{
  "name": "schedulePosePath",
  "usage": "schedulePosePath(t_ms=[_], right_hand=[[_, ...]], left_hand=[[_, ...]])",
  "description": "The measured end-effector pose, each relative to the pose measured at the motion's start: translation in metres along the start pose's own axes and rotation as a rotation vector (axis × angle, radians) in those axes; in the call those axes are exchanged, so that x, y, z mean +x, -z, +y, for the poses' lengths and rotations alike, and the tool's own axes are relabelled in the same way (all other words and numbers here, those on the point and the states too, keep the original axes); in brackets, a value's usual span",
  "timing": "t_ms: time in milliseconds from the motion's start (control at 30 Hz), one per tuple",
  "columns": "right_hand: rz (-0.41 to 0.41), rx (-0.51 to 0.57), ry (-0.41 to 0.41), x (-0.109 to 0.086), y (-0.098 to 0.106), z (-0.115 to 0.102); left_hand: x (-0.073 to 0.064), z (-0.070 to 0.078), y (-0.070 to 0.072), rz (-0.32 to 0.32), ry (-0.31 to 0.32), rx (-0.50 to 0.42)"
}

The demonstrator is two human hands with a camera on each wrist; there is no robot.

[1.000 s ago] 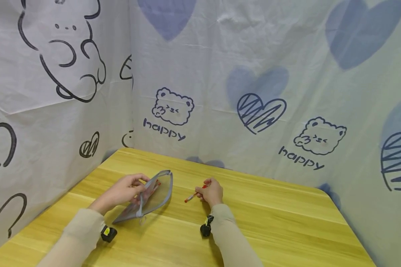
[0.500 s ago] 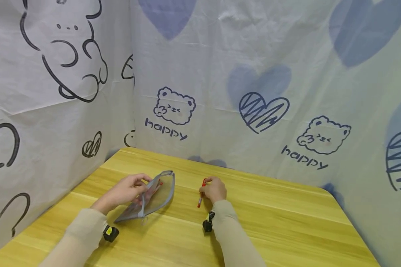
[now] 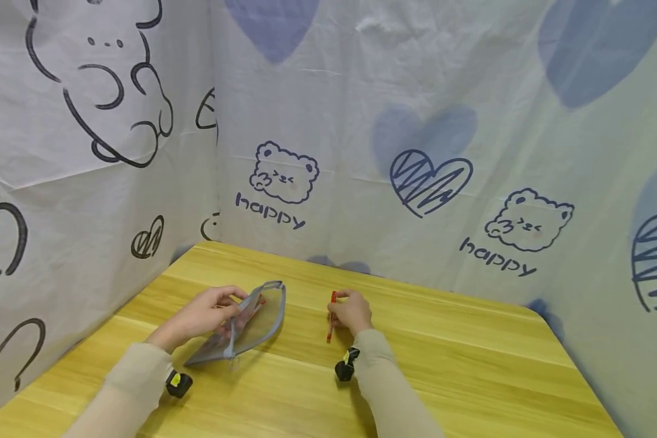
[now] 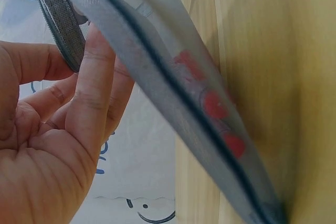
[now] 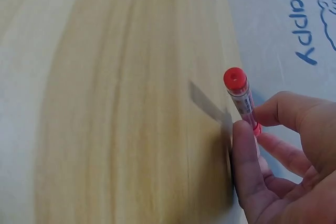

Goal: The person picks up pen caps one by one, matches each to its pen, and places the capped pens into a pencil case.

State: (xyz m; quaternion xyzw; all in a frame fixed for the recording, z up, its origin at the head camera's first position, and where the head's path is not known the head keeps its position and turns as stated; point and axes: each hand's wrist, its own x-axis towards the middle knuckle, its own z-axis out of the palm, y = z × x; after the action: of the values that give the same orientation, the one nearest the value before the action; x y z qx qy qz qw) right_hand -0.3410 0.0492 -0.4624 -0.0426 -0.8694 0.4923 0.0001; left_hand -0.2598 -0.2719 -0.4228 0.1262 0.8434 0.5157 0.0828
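My left hand (image 3: 210, 313) pinches the upper edge of a translucent grey zip pouch (image 3: 260, 322), tilted with its mouth spread apart. Through the mesh in the left wrist view, red-ended pens (image 4: 214, 104) show inside the pouch (image 4: 152, 72). To the right of the pouch, my right hand (image 3: 351, 311) holds a red pen (image 3: 330, 331) between thumb and fingers, one end pointing toward me. In the right wrist view the pen (image 5: 243, 100) has a clear barrel and a red end, and its other end is hidden behind the fingers.
Both hands work over a wood-grain table (image 3: 443, 365). White cloth walls (image 3: 339, 121) with printed hearts and bears stand along its back and sides. A black wrist camera (image 3: 179, 384) sits on the left wrist, another camera (image 3: 347, 365) on the right.
The red pen has turned in my right hand from a slant toward the pouch to nearly in line with my view. The right hand shifted slightly right; the left hand and pouch stay nearly still.
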Motion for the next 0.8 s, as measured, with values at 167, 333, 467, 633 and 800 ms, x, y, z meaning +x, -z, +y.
schedulePosePath(t_ms=[167,333,467,633,800], right_hand=[[-0.060,0.235,-0.048,0.001,0.006,0.005],[-0.082,0.329,-0.055,-0.001,0.011,0.008],[-0.098,0.380,-0.056,-0.002,0.015,0.011],[-0.128,0.414,-0.077,-0.008,0.018,0.013],[-0.148,0.427,-0.083,-0.014,0.020,0.011]], left_hand=[[0.001,0.001,0.001,-0.002,0.015,-0.002],[0.002,0.002,0.000,-0.005,0.007,-0.001],[0.003,0.002,0.000,-0.006,-0.002,-0.007],[0.002,0.000,0.000,-0.003,-0.004,-0.012],[0.002,-0.001,0.000,0.003,0.001,-0.024]])
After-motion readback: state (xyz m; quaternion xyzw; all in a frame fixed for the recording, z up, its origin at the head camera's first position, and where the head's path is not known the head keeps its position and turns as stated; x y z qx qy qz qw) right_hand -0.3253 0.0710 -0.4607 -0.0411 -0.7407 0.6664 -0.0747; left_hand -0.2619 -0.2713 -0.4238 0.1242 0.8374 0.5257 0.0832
